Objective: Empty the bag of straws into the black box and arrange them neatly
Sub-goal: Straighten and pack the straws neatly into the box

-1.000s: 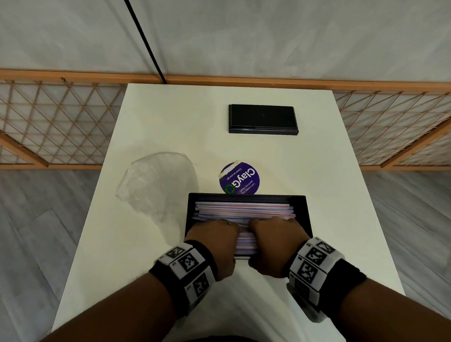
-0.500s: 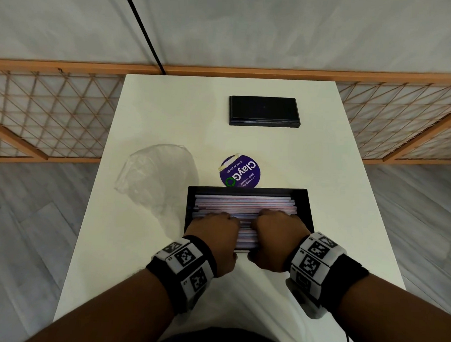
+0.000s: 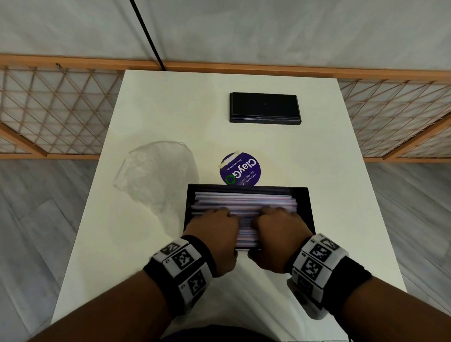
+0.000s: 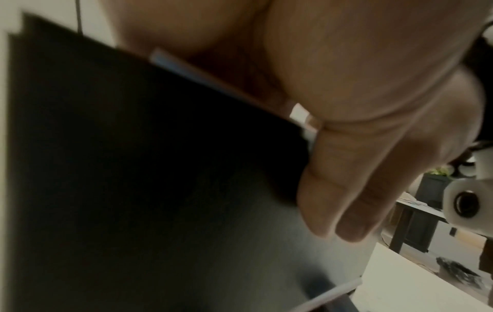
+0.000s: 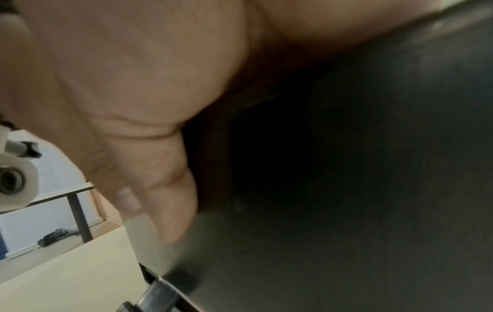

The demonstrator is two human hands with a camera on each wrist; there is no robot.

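While both hands lie over its near half, the open black box (image 3: 247, 189) sits low in the middle of the head view on the white table (image 3: 322, 191), filled with a stack of pale pink, white and bluish straws (image 3: 243, 202) lying crosswise, roughly parallel to its long walls. The left hand (image 3: 213, 233) and right hand (image 3: 278, 239) are side by side, just apart, fingers bent down onto the straws and thumbs hanging over the near wall; whether the fingers actually grip any straws or only press on them cannot be told, since both wrist views are blurred and mostly filled with palm and dark box wall. In the left wrist view one straw (image 4: 221, 82) shows at the box's edge under the palm.

Left of the box, touching or nearly touching its left wall, lies the crumpled clear plastic bag (image 3: 156, 175), flat and apparently without straws. Just above the box's far wall is a round purple sticker (image 3: 241, 169) printed "ClayGo". Higher up, well apart, rests a black box lid (image 3: 264, 108). Beyond the table runs an orange wooden lattice fence (image 3: 47, 109), and a black cable (image 3: 143, 25) slants down the wall at upper left.
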